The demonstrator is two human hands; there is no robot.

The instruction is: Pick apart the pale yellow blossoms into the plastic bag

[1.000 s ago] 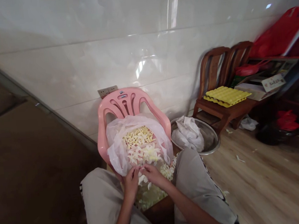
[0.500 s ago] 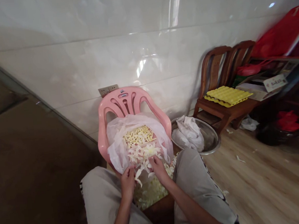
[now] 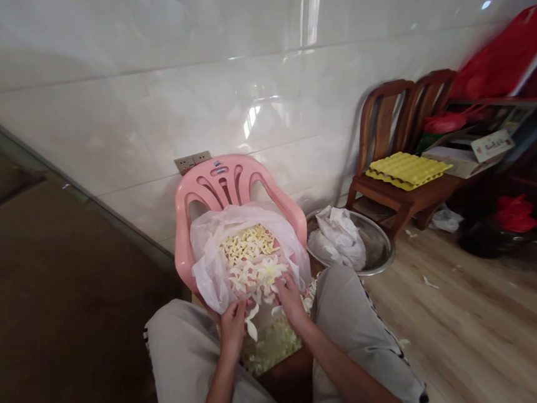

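A white flower [image 3: 252, 326] with long petals hangs from the closed fingers of my left hand [image 3: 233, 325], in front of the bag's near edge. My right hand [image 3: 291, 298] is at the right edge of a heap of white flowers [image 3: 256, 274]; its fingers are curled together, and what they pinch is hidden. The heap lies in an opened translucent plastic bag [image 3: 205, 257] on the seat of a pink plastic chair [image 3: 184, 234]. Behind the white flowers is a pile of small yellowish pieces [image 3: 249, 243]. Below my hands, many pale petals [image 3: 274, 345] lie between my knees.
Right of the chair, a metal basin [image 3: 376, 248] holds a crumpled white plastic bag [image 3: 340, 239]. Yellow egg trays [image 3: 407, 170] rest on a wooden chair [image 3: 385, 197]. A dark panel [image 3: 60, 295] stands at the left. Stray petals [image 3: 430, 282] lie on the wooden floor [image 3: 472, 328].
My right hand has moved a little to the right, away from my left hand. The flower at my left hand hangs slightly lower, with one petal pointing down. The view has shifted slightly.
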